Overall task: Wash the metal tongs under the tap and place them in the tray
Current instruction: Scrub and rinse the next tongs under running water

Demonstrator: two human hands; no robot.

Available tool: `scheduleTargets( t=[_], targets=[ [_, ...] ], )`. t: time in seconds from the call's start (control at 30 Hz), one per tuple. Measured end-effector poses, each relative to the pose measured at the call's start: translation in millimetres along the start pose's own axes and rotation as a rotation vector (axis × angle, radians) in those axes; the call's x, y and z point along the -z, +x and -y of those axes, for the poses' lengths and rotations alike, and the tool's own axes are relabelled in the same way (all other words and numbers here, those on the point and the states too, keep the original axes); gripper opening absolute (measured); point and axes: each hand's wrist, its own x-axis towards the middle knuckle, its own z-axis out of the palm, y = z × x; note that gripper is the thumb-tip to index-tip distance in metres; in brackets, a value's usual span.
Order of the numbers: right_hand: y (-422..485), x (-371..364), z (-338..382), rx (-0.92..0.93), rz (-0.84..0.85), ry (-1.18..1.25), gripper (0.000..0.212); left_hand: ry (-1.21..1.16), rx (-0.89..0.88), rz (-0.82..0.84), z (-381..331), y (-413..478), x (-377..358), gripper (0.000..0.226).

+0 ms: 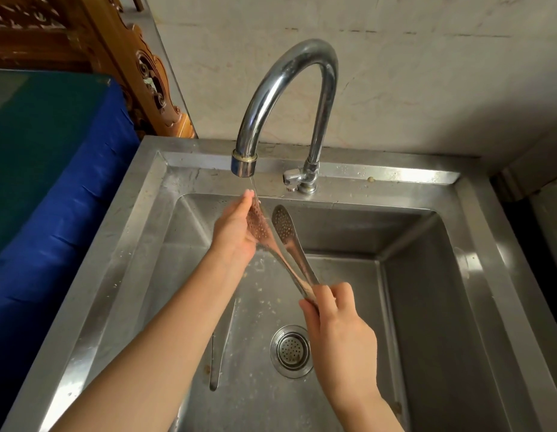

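Metal tongs [286, 238] with two perforated spoon-shaped ends are held over the steel sink [427, 275], spread apart and pointing up toward the tap [289, 88]. A thin stream of water runs from the spout onto the left perforated end. My left hand [235, 235] lies flat against that left end, fingers extended. My right hand [333, 313] is closed around the hinged handle end of the tongs, above the drain [291, 350]. No tray is in view.
A second long metal utensil [219, 347] lies on the sink floor under my left forearm. The tap lever [292, 177] sits on the back rim. A blue and green covered surface [52, 166] and carved wooden furniture [146, 73] stand to the left.
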Motion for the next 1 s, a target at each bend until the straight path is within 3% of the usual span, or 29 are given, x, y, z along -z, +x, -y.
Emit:
scheduleTargets(
  t=[0.13,0.3,0.4,0.5,0.6,0.73,0.77,0.87,1.0],
  targets=[
    [-5.8,-1.9,-6.8,-0.026,0.018,0.136,0.017,-0.089,-0.096,-0.038,-8.8,1.2,14.0,0.015],
    [-2.1,-14.7,-11.1,-0.138,0.086,0.547,0.014,0.212,-0.113,-0.165,16.5,-11.0,33.2,0.046],
    [4.2,-22.4,-6.2,-0.315,0.2,0.888,0.015,0.184,0.086,-0.033,44.2,-35.0,37.9,0.026],
    [4.3,-26.9,0.5,-0.374,0.282,1.044,0.012,0.108,0.219,0.146,60.0,-48.4,39.9,0.045],
    [2.7,-29.1,5.0,-0.337,0.313,1.041,0.023,0.044,0.147,0.265,57.7,-52.5,41.0,0.048],
    [6.8,-31.5,12.1,-0.232,0.283,0.941,0.026,0.02,0.038,0.332,52.4,-58.3,35.3,0.009],
    [7.4,-33.7,13.2,-0.213,0.293,0.931,0.025,0.018,0.017,0.328,50.0,-60.3,33.4,0.003],
    [4.2,-46.3,12.2,-0.214,0.404,0.89,0.034,0.081,-0.051,0.188,37.3,-60.8,33.4,0.016],
    [3.2,-87.6,-8.4,-0.342,0.486,0.827,0.039,0.245,-0.1,0.113,14.1,-52.8,45.2,0.012]
  ],
)
